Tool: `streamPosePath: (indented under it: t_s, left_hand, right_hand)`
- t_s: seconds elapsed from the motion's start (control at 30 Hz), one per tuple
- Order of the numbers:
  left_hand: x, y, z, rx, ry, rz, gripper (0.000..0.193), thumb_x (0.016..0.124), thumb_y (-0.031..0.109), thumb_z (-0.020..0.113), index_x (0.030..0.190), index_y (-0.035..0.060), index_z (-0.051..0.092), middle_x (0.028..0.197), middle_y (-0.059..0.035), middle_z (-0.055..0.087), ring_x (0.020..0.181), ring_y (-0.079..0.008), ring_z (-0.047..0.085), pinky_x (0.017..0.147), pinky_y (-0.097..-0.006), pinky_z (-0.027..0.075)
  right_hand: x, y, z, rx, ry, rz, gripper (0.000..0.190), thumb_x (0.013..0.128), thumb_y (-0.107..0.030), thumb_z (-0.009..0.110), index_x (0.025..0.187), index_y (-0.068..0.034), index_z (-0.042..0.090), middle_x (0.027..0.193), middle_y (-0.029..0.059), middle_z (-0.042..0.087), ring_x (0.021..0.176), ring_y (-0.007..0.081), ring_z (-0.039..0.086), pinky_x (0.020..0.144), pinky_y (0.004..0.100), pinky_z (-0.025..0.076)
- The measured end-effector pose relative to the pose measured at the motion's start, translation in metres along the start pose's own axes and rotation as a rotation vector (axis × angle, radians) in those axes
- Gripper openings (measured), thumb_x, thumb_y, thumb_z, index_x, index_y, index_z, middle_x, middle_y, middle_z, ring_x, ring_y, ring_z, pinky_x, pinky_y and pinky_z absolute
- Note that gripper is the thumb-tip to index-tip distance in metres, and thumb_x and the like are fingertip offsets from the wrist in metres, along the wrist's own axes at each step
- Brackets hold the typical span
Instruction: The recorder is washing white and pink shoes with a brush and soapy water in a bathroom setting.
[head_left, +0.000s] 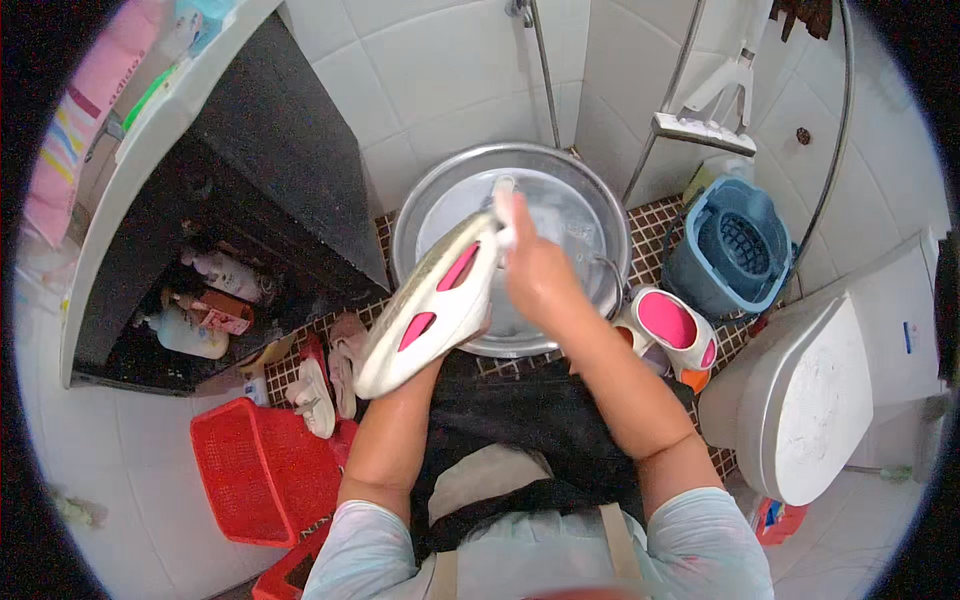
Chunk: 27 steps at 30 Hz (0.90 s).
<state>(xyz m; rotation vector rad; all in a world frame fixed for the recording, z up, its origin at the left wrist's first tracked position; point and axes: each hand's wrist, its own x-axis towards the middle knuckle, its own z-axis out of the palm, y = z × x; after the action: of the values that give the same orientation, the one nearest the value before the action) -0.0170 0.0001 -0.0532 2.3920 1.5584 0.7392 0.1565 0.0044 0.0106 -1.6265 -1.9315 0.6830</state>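
Note:
My left hand (484, 324) is mostly hidden behind a white shoe (439, 315) with pink-lined side openings, holding it tilted with the grey-soiled sole to the left. In my right hand (538, 281) is a small white brush (505, 206), held against the shoe's far end; its bristles are blurred. Both hands are at a round metal basin (622, 247), which holds cloudy, sudsy water. A similar white shoe with pink lining (667, 319) stands on the floor, right of the basin.
Right are a blue mop bucket (727, 247), a sponge mop (705, 133) against the wall and a toilet (821, 397). Left stand a dark cabinet (300, 135) with bottles (187, 330), pale sandals (313, 397) and a red plastic basket (232, 472). Brown mosaic tiles (651, 217) cover the floor.

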Motion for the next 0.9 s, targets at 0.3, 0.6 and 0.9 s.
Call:
streamPosePath:
  t_s: [0.3,0.6,0.9]
  left_hand:
    - [0.001,0.025,-0.026,0.195,-0.099,0.135,0.053,0.085,0.029,0.053,0.133,0.0119,0.043,0.127,-0.0169,0.05,0.117,-0.0337,0.048,0.103,-0.0422,0.036]
    - [-0.001,0.021,-0.012,0.224,-0.182,-0.012,0.045,0.088,0.033,0.049,0.128,0.0116,0.048,0.119,-0.0161,0.055,0.11,-0.0334,0.052,0.1,-0.0407,0.038]
    - [0.0,0.028,-0.008,0.41,-0.025,0.131,0.043,0.087,0.029,0.047,0.127,0.0105,0.049,0.118,-0.0159,0.056,0.111,-0.0327,0.052,0.095,-0.0415,0.042]
  right_hand:
    - [-0.001,0.0,0.0,-0.045,-0.035,-0.016,0.062,0.092,-0.023,0.042,0.144,-0.003,0.015,0.086,0.0275,0.063,0.076,0.0421,0.063,0.069,0.0516,0.05]
    - [0.004,0.004,-0.005,-0.031,-0.023,0.034,0.066,0.09,-0.027,0.046,0.143,0.001,0.018,0.08,0.0269,0.062,0.072,0.0447,0.062,0.067,0.0525,0.05]
    - [0.004,0.006,-0.009,-0.036,0.039,0.008,0.062,0.09,-0.025,0.046,0.142,-0.002,0.022,0.082,0.0272,0.062,0.073,0.0452,0.062,0.067,0.0524,0.05]
